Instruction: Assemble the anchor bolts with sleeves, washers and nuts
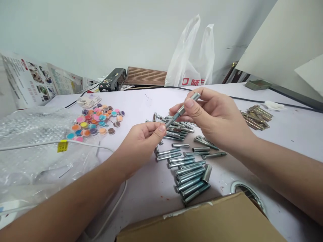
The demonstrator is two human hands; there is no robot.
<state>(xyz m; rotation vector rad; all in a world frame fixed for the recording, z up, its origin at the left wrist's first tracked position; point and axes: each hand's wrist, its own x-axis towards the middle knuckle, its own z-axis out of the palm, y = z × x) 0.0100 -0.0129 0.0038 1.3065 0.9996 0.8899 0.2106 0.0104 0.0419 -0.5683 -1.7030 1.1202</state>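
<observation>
The left hand [141, 141] and right hand [215, 112] together pinch one bolt [176, 116]. One cardboard box [209, 222] sits in front, one plastic bag [185, 64] behind.

From the person's head, the only view looks forward and down across a flat white tabletop [143, 196], near enough that the bare left hand [140, 143] and bare right hand [219, 116] sit mid-frame; a smooth pale wall [101, 30] fills the top.
</observation>
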